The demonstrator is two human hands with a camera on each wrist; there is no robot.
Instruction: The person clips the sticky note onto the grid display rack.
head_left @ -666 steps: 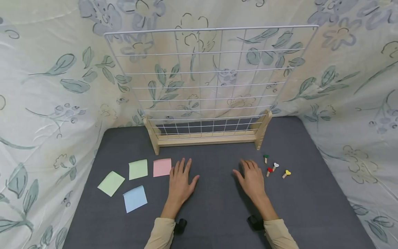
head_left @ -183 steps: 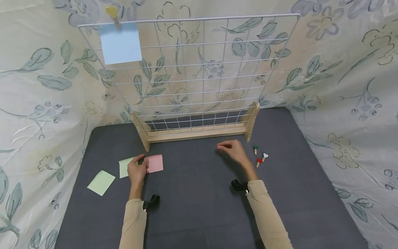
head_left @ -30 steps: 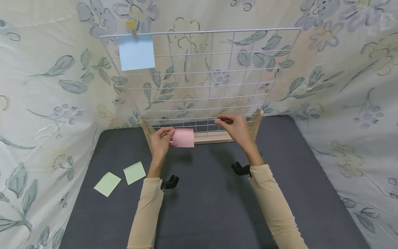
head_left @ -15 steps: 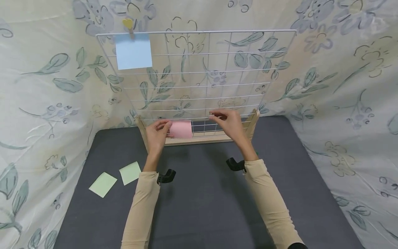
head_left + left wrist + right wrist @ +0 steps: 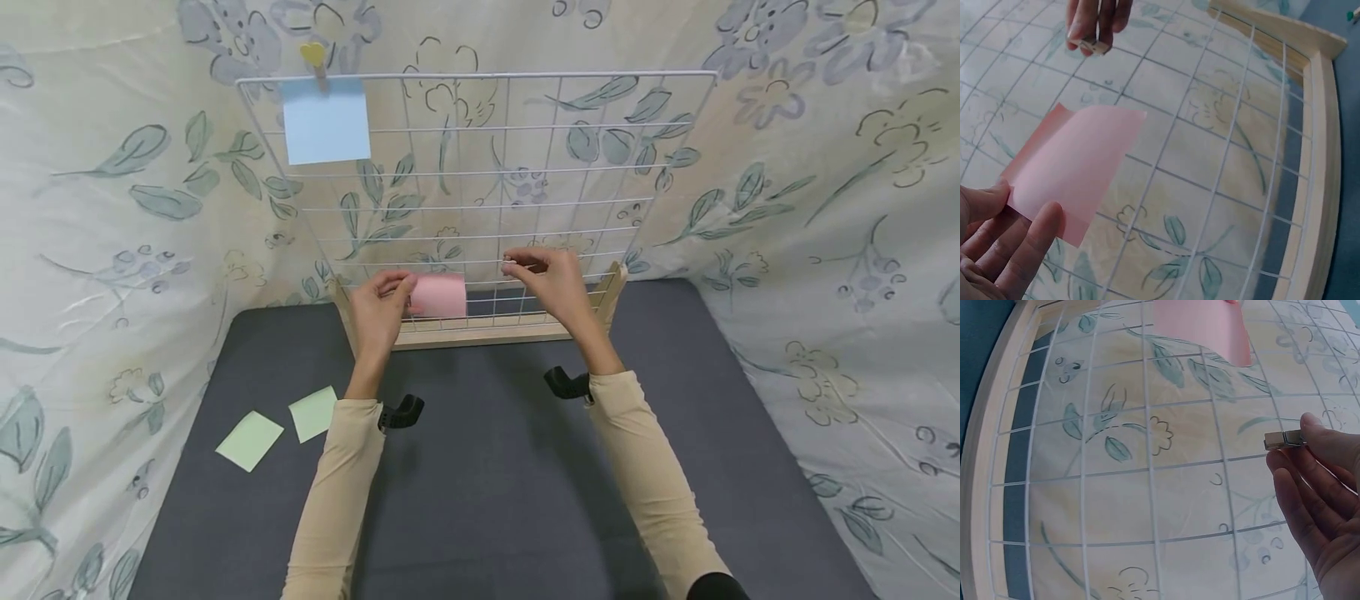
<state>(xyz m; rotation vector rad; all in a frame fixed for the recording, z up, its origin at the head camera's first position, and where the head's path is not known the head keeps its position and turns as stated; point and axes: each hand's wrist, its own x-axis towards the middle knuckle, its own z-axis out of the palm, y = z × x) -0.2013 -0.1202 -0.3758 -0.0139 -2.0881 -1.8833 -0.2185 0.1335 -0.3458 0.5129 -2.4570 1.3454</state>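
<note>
My left hand pinches a pink paper note by its left edge, in front of the lower part of the white wire grid. In the left wrist view the note curls, held between thumb and fingers. To the right, my right hand pinches a small wooden clothespin between thumb and fingers, apart from the note and the grid. Its far end is covered by my fingers. At the grid's top left hangs a blue note, held by a clothespin with a yellow heart.
Two green notes, one nearer and one farther, lie on the dark table at the left. A wooden stand carries the grid. Behind it hangs floral cloth. A green clothespin shows at the left wrist view's corner.
Since six seconds ago the pink note has left the table in my left hand. Over the last second both hands have risen along the grid, still holding the note and the clothespin.
</note>
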